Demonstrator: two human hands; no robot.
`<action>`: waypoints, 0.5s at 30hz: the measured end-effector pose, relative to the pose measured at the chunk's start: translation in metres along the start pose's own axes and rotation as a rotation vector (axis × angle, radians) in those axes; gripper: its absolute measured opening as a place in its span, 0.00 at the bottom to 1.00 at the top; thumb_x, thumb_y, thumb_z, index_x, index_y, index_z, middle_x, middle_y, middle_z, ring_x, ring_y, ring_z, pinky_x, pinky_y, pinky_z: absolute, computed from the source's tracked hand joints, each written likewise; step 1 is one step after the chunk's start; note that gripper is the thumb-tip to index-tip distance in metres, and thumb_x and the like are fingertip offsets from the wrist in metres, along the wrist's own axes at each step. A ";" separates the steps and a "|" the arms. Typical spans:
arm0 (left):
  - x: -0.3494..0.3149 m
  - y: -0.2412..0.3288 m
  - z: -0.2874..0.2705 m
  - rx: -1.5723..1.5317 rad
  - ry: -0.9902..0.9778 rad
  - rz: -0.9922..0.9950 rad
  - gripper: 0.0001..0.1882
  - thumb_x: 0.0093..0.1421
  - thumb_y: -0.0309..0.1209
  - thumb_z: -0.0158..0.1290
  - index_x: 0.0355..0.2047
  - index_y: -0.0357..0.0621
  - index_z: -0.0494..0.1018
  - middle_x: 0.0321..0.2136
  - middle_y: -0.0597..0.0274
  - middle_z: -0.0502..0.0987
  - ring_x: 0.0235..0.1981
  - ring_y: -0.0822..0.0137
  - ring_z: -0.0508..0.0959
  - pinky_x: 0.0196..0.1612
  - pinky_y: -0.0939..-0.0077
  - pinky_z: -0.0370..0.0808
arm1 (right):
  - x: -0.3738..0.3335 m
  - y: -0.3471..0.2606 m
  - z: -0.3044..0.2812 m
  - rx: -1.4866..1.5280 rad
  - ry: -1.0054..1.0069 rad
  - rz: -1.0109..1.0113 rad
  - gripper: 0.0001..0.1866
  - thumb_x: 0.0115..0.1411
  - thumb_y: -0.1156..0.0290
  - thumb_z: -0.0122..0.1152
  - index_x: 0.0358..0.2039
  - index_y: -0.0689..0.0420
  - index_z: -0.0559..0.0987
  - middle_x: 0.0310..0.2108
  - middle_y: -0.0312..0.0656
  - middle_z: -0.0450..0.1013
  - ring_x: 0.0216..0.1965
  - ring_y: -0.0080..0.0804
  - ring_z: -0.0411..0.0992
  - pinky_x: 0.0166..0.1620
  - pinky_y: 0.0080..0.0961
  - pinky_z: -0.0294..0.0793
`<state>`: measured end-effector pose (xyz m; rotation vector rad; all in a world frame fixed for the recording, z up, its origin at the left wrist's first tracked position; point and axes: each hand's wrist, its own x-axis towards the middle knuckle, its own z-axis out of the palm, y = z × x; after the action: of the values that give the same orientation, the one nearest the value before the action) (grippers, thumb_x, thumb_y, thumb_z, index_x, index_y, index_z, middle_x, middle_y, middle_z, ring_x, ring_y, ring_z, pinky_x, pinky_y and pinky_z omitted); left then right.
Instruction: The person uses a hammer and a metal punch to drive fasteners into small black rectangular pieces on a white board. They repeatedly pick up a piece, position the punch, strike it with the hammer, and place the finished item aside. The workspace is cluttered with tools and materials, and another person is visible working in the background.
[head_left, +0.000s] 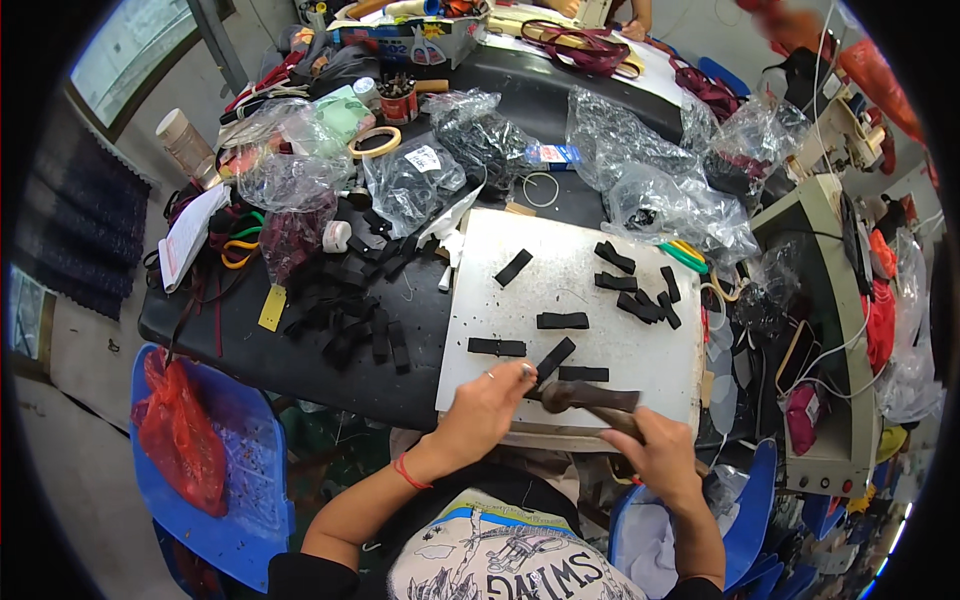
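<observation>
My right hand [660, 452] is wrapped round the wooden handle of a hammer [600, 398], whose dark metal head is over the near edge of a white board [500, 235]. Just left of the hammer head, my left hand [485, 408] has its fingertips pinched at the near end of a short black strap piece [556, 358]. What else those fingertips may hold is hidden. Flat on the board lie more folded black strap pieces [563, 320], several of them grouped at the far right. A loose pile of similar black pieces [345, 320] rests on the dark table left of the board.
Clear plastic bags [650, 190] crowd the table's far side. A tape roll [375, 142] and a tin of small tools [398, 100] stand far left. Blue chairs [250, 440] flank me, the left one bearing a red bag [180, 440]. Another person's hand [635, 28] shows beyond the table.
</observation>
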<state>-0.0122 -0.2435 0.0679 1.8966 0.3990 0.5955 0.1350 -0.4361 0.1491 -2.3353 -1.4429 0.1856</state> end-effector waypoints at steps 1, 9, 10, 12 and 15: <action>0.001 0.002 0.002 0.112 0.003 0.094 0.09 0.61 0.21 0.52 0.42 0.36 0.70 0.34 0.51 0.79 0.35 0.54 0.82 0.37 0.69 0.77 | 0.003 -0.002 -0.012 -0.019 0.033 -0.013 0.19 0.53 0.56 0.68 0.26 0.58 0.73 0.18 0.45 0.71 0.18 0.42 0.71 0.23 0.33 0.68; 0.000 -0.002 -0.001 0.203 -0.104 0.192 0.13 0.61 0.23 0.50 0.47 0.41 0.67 0.34 0.46 0.75 0.31 0.42 0.76 0.28 0.54 0.74 | 0.034 -0.022 -0.023 0.120 0.026 -0.050 0.16 0.54 0.64 0.69 0.25 0.60 0.71 0.16 0.48 0.69 0.16 0.46 0.68 0.23 0.33 0.66; -0.001 -0.002 0.001 0.175 -0.056 0.180 0.13 0.61 0.23 0.50 0.47 0.41 0.67 0.34 0.47 0.75 0.31 0.42 0.77 0.28 0.53 0.74 | 0.033 -0.023 -0.030 0.052 -0.015 0.065 0.17 0.54 0.63 0.68 0.25 0.60 0.71 0.19 0.52 0.70 0.20 0.52 0.69 0.24 0.37 0.68; 0.002 -0.004 0.004 0.183 0.041 0.100 0.11 0.60 0.23 0.54 0.43 0.36 0.69 0.32 0.50 0.78 0.32 0.52 0.81 0.31 0.66 0.77 | 0.029 -0.019 -0.027 0.015 -0.074 0.071 0.17 0.55 0.62 0.68 0.25 0.60 0.70 0.18 0.51 0.70 0.20 0.51 0.70 0.24 0.38 0.67; 0.001 -0.007 0.009 -0.019 0.124 -0.020 0.10 0.61 0.24 0.54 0.43 0.36 0.69 0.30 0.55 0.79 0.31 0.62 0.82 0.31 0.70 0.77 | 0.008 -0.008 -0.001 -0.143 -0.140 -0.053 0.22 0.56 0.54 0.65 0.23 0.57 0.67 0.16 0.45 0.70 0.16 0.48 0.70 0.20 0.39 0.68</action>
<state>-0.0066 -0.2468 0.0588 1.8412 0.4902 0.7031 0.1319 -0.4264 0.1540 -2.4363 -1.6326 0.2430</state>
